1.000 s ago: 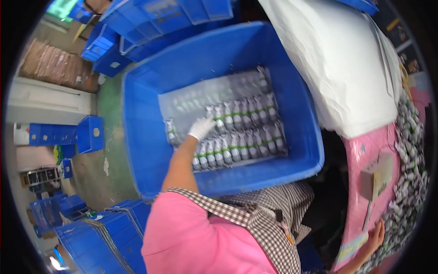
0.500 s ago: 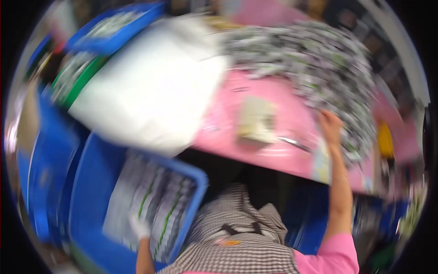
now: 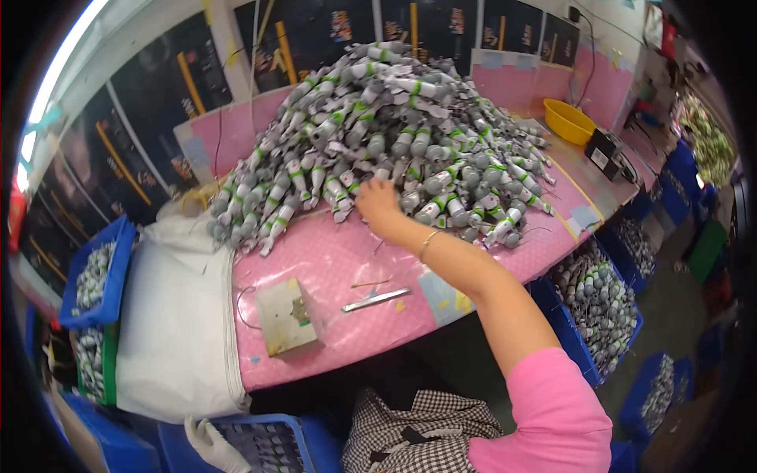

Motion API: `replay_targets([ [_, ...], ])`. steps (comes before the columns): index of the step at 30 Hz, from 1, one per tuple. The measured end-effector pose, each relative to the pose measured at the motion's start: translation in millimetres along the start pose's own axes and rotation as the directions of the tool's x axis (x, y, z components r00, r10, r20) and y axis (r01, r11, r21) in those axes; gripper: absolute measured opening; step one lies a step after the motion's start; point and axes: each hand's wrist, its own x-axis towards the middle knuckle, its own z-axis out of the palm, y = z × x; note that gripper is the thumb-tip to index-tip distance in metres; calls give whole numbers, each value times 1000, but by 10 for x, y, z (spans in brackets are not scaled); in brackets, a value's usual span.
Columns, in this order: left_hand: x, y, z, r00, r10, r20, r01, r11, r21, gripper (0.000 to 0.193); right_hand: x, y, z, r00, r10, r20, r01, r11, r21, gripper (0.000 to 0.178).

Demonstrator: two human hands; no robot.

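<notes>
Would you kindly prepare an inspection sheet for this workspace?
Surface: table with a shiny pink cover.
Job's things: large pile of grey-and-white pieces with green bands.
Clutter: box and metal tool toward the table's front.
Hands: bare right hand at the pile's near edge, grip unclear; gloved left hand at a blue bin.
Cables: dark cable at back right.
Surroundings: yellow bowl right of the pile; filled blue crate at right.

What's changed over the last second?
View swung from the blue bin to the pink table. Bare right hand moved from beside the taped patch to the pile of grey-and-white pieces, fingers at its near edge; grip unclear. Gloved left hand shifted off the rows toward the bin's rim by the white sheeting, no piece visible in it. Unchanged: box left of the metal tool.
</notes>
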Motion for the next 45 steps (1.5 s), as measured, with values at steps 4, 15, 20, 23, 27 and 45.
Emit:
replay_targets([
  [4, -24, 613, 216, 986, 130, 105, -130, 991, -1, 37, -60, -32, -301, 992, -116, -54, 120, 991, 66, 18],
  [15, 68, 2118, 1736, 441, 0, 898, 866, 264, -425, 37, -1052, -516, -1482, 612, -49, -789, 668, 566, 483, 27],
  [20, 117, 2063, 1894, 503, -12, 864, 856, 146, -496, 32, -1163, -639, -1416, 835, 128, -536, 405, 517, 755, 30],
  [23, 165, 1900, 1757, 582, -168, 796, 810, 32, -585, 33, -1157, -373, -1245, 930, 365, 47, -99, 127, 987, 29],
  [27, 225, 1793, 1720, 601, -231, 765, 796, 83, -600, 34, -1186, -356, -1028, 928, 192, 319, -332, 39, 943, 20],
  [45, 599, 1495, 2235, 568, -309, 763, 815, 344, -467, 24, -623, -1152, -1186, 882, -192, -431, 458, 134, 879, 9],
])
